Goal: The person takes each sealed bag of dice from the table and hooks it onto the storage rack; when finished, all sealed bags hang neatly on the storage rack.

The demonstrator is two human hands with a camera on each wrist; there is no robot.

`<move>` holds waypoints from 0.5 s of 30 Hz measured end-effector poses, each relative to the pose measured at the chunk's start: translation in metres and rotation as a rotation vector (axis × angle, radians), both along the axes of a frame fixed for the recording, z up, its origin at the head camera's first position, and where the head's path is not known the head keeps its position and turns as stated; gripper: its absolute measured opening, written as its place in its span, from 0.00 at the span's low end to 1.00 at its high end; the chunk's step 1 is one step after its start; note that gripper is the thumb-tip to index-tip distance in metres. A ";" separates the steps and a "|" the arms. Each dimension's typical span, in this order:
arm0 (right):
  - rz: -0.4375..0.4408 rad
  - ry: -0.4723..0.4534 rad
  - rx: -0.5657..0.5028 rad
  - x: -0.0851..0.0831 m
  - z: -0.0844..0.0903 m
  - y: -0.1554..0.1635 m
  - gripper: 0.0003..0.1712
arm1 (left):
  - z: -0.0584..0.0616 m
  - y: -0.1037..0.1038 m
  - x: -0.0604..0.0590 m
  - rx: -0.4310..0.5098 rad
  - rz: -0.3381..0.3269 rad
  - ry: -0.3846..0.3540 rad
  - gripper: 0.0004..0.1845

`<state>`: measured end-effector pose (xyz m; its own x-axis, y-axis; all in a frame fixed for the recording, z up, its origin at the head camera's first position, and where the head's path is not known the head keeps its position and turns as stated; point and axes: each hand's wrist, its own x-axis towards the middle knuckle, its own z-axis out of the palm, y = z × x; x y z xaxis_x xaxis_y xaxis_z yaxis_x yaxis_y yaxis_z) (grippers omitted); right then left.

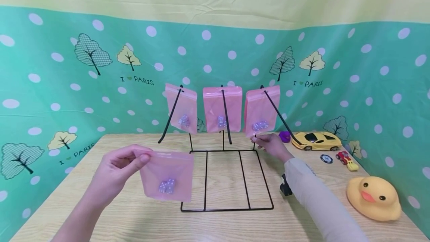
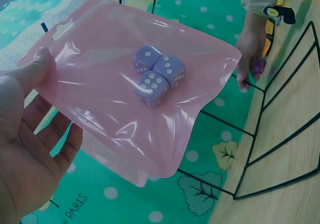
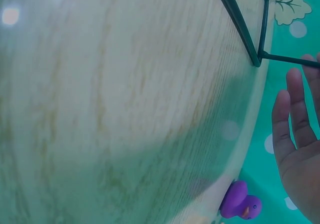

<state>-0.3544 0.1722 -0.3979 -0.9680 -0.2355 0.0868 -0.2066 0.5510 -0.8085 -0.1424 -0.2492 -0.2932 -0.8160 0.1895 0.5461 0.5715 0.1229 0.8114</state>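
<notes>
Pink pouch [image 1: 167, 176] with three dice [image 1: 167, 186] is pinched at its top corner by left hand [image 1: 118, 167], at 7 o'clock of wire rack [image 1: 227, 180]. Right hand [image 1: 271, 145], fingers extended and relaxed, is held at rack's 1 o'clock.

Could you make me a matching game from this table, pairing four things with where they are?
Things:
1. pink bag of dice
2. yellow toy car
3. big yellow duck
4. purple duck

Places:
A. table's near right corner
B. pinched in the left hand
C. far right, by the wall
D. just behind the right hand

Pairs: 1-B, 2-C, 3-A, 4-D
</notes>
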 end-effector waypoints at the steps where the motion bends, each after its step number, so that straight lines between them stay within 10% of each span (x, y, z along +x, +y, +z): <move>1: 0.001 -0.001 0.001 0.000 0.000 0.000 0.22 | 0.001 0.001 0.001 0.010 -0.005 0.005 0.16; 15: -0.001 -0.001 -0.004 0.001 0.000 0.000 0.22 | 0.013 0.012 0.008 0.134 0.101 0.003 0.14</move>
